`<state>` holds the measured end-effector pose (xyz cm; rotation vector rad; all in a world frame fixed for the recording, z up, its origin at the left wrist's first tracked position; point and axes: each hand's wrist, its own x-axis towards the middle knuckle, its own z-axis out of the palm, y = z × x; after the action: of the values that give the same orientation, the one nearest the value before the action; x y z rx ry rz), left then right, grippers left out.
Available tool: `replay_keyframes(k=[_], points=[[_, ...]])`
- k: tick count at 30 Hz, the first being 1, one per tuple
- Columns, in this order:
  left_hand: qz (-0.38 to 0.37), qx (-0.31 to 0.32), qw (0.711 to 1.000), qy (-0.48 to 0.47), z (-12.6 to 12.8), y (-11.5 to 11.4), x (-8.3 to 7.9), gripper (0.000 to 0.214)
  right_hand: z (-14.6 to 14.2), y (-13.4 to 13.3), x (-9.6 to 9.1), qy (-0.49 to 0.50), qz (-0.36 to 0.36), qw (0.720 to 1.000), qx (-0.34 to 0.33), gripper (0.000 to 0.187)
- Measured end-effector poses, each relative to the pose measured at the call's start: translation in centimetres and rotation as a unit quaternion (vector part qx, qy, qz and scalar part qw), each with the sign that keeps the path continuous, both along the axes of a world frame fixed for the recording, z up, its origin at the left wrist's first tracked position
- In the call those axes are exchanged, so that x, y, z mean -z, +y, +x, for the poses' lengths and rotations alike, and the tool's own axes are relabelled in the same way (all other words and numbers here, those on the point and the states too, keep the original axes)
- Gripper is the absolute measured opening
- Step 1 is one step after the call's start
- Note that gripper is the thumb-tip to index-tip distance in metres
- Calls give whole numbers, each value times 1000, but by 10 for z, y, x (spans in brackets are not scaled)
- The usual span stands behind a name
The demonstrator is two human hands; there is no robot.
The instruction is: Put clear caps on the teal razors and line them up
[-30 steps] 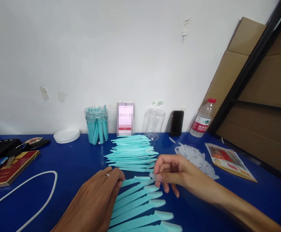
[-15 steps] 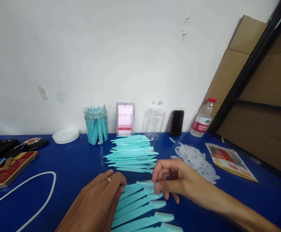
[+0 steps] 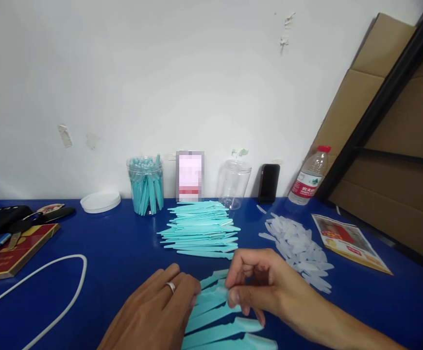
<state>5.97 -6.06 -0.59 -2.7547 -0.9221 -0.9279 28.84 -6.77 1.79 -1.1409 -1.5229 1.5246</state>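
Several teal eyebrow razors [image 3: 211, 335] lie fanned in a row on the blue table in front of me, with clear covers on the blade ends of the nearer ones. My left hand [image 3: 156, 306], with a ring on one finger, lies curled over their handle ends; its fingertips are partly hidden. At the blade end of one razor near the row's far side, my right hand [image 3: 262, 287] pinches a clear blade cover, mostly hidden by thumb and finger. Behind the hands is a stack of teal eyebrow razors [image 3: 200, 231]. To its right is a pile of translucent blade covers [image 3: 295, 243].
Along the wall stand a jar of teal razors [image 3: 145, 187], a pixelated card [image 3: 190, 176], a clear jar [image 3: 235, 184], a black phone-like object [image 3: 269, 183] and a water bottle [image 3: 309, 177]. A white lid [image 3: 100, 201], white cable [image 3: 76, 287] and red box [image 3: 22, 253] lie left; a leaflet [image 3: 349, 243] right.
My right hand has moved from the farthest razor of the row to one nearer me. My left hand has shifted a little right along the handles. The view has tilted slightly.
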Motion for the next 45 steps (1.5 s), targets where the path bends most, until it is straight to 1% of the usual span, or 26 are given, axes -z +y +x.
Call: replay_keyframes(k=[2, 5, 6, 9, 12, 14, 17, 22, 24, 26, 29, 32, 35, 37, 38, 41, 43, 45], points=[[12, -7, 1000, -7, -1, 4, 2, 20, 2, 2, 0, -2, 7, 1000, 1, 17], [6, -58, 998, -1, -5, 8, 2, 18, 9, 7, -5, -6, 25, 1000, 9, 19], [-3, -73, 997, 0, -7, 9, 1, 21, 12, 10, -7, -14, 31, 999, 12, 19], [-63, -103, 992, -18, -12, 14, -5, 28, 20, 17, -13, -47, 40, 998, 19, 17], [-131, -116, 983, -54, -15, 22, -10, 24, 24, 20, -16, -76, 34, 996, 20, 9], [-154, -117, 979, -61, -15, 26, -10, 22, 23, 20, -15, -86, 26, 996, 10, 4], [-177, -115, 977, -44, -16, 31, -9, 20, 20, 17, -13, -93, 13, 996, 0, 2], [-178, -118, 976, -39, -18, 34, -5, 20, 17, 11, -14, -127, -10, 992, -6, 4], [-176, -113, 977, -35, -18, 34, -4, 20, 18, 8, -15, -156, 12, 988, -3, 6], [-173, -104, 979, -24, -18, 34, -5, 20, 18, 7, -14, -191, 56, 980, 5, 8], [-169, -87, 982, 0, -16, 34, -7, 23, 19, 6, -10, -235, 111, 966, 5, 6], [-157, -59, 985, 32, -15, 34, -9, 29, 20, 9, -7, -253, 137, 958, 6, 4], [-120, -30, 991, 44, -15, 35, -6, 38, 24, 14, -6, -260, 157, 952, 20, 9], [-97, -25, 994, 52, -16, 36, -2, 43, 31, 20, -10, -288, 197, 936, 58, 14], [-89, -23, 994, 63, -17, 37, 0, 45, 35, 24, -13, -309, 224, 920, 89, 16], [-73, -23, 992, 104, -19, 41, 5, 48, 53, 35, -25, -381, 294, 856, 189, 19], [-61, -28, 991, 119, -19, 43, 6, 49, 65, 41, -33, -433, 304, 818, 226, 21], [-48, -39, 990, 124, -18, 43, 6, 48, 76, 43, -39, -493, 288, 790, 225, 22]])
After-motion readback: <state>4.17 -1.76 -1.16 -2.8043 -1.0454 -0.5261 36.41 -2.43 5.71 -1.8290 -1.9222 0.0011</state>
